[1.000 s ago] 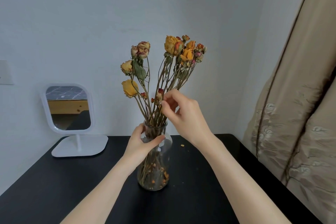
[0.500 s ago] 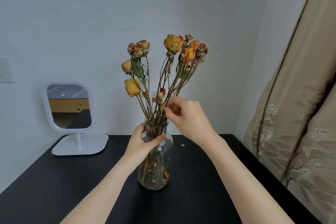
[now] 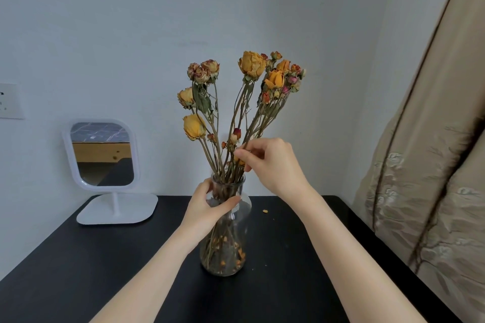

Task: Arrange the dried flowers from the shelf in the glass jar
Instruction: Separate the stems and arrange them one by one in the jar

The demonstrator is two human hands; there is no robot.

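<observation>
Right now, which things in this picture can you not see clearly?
- Head view: neck of the glass jar, partly behind the left hand.
- Which stem of the dried flowers the right hand pinches: fingers hide it.
- Wall socket: cut by left edge.

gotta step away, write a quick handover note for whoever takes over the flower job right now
Left hand: wrapped around the neck of the glass jar, steadying it on the black table.
Right hand: fingertips pinching stems just above the jar mouth.
Dried flowers: all visible stems are in the jar, fanned into a left cluster and a right cluster; loose petals lie in the jar bottom and one crumb on the table.
Done: flowers are in the jar.
Left: finish spreading the stems, then let go. The shelf is out of view.
</observation>
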